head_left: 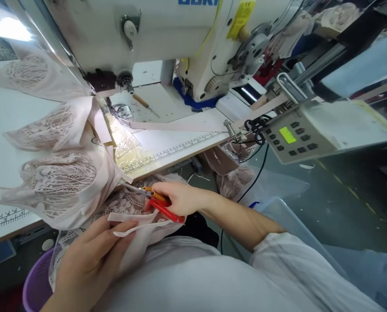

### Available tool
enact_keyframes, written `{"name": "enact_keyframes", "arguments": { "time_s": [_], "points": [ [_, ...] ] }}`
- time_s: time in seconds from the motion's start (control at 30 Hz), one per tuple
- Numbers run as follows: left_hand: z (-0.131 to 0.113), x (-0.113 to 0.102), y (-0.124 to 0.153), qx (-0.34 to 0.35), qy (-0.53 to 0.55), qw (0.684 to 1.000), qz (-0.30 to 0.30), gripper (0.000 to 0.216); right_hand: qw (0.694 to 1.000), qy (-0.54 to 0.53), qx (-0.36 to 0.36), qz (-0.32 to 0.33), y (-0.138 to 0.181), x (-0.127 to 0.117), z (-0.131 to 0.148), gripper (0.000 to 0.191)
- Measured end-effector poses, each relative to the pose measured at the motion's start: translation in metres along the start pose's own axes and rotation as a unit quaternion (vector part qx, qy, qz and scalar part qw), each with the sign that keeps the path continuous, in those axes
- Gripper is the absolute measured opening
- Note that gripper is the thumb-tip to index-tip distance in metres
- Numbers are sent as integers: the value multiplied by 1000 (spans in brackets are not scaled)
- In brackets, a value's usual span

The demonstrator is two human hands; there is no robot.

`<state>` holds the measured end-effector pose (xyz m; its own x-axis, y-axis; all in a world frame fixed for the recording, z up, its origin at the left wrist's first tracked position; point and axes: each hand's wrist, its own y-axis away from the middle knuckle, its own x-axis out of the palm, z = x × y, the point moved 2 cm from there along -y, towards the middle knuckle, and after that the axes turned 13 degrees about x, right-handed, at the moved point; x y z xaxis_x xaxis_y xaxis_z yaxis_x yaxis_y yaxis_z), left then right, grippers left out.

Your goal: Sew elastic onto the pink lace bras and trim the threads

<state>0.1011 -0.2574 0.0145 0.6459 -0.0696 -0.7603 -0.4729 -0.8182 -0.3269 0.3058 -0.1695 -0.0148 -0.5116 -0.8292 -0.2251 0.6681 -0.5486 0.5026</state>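
Observation:
My right hand (178,197) is closed around small thread snips (159,203) with red and orange handles, their tip pointing left toward the pale pink lace garment (63,182). My left hand (92,255) pinches a pale pink strap (138,221) of that garment in my lap, fingers pressed together on the fabric. The lace pieces spill from the white sewing table (4,130) down over its front edge.
A white sewing machine (167,39) stands at the back, its needle area (123,108) lit. A ruler strip (177,149) runs along the table edge. A grey control panel (294,138) sits to the right, a purple basket (37,286) lower left, a clear plastic bin (287,221) at right.

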Motion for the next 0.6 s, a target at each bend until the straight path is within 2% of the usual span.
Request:
{"name": "enact_keyframes", "arguments": {
  "time_s": [0.1,0.13,0.2,0.3,0.4,0.47,0.6],
  "points": [
    [1,-5,1,-141,-15,988,-63,17,978,-198,-48,55,5,6,-12,47],
    [0,-5,2,-185,-13,979,-89,20,971,-226,-55,51,7,9,-15,56],
    [-3,-2,3,-245,13,961,-129,34,975,-217,-49,11,10,14,-19,64],
    [-6,3,2,-284,62,943,-163,54,985,-157,-25,-63,13,21,-23,57],
    [-7,4,1,-312,95,927,-185,56,984,-131,-16,-119,13,27,-28,48],
    [-6,4,2,-331,137,913,-193,47,980,-132,-25,-148,12,30,-32,44],
    [-3,5,5,-361,209,885,-205,17,965,-167,-93,-181,8,35,-33,33]
  ]
}}
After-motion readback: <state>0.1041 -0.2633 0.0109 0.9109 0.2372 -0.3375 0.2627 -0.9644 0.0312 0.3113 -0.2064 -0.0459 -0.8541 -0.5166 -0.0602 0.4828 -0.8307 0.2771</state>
